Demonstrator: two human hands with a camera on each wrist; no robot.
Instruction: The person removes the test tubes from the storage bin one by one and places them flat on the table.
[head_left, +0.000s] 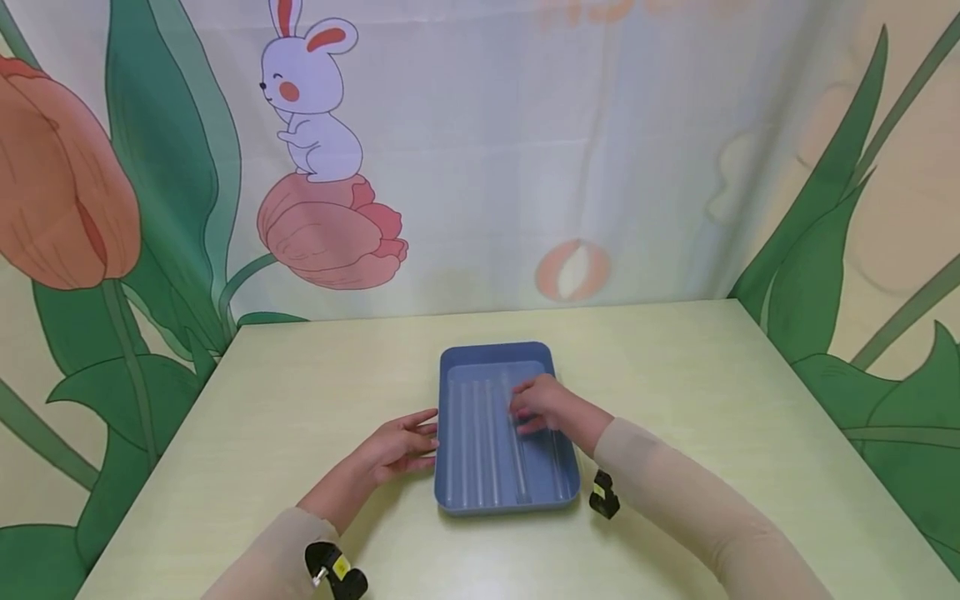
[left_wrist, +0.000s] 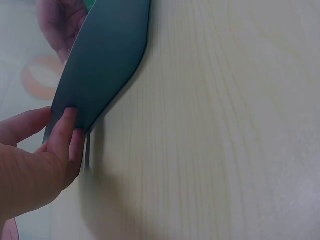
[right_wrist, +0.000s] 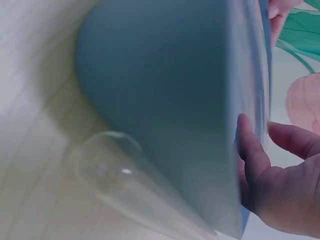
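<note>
A blue tray (head_left: pixel 495 350) sits mid-table with several clear glass tubes (head_left: pixel 491 454) lying lengthwise in it. My left hand (head_left: pixel 401 446) rests on the table, its straight fingers touching the tray's left wall. In the left wrist view that hand (left_wrist: pixel 45 160) presses its fingertips against the dark tray wall (left_wrist: pixel 105 60). My right hand (head_left: pixel 543 408) reaches over the tray, fingers curled down onto one tube near the middle. In the right wrist view the right hand (right_wrist: pixel 280 190) hooks over the tray wall (right_wrist: pixel 165 100), and a blurred clear tube (right_wrist: pixel 110 172) shows close beside that wall.
The pale green table (head_left: pixel 675 375) stretches wide on both sides of the tray. A printed curtain with a rabbit (head_left: pixel 311 92) and tulips hangs right behind its far edge. Black wrist cameras (head_left: pixel 603 496) sit on both forearms.
</note>
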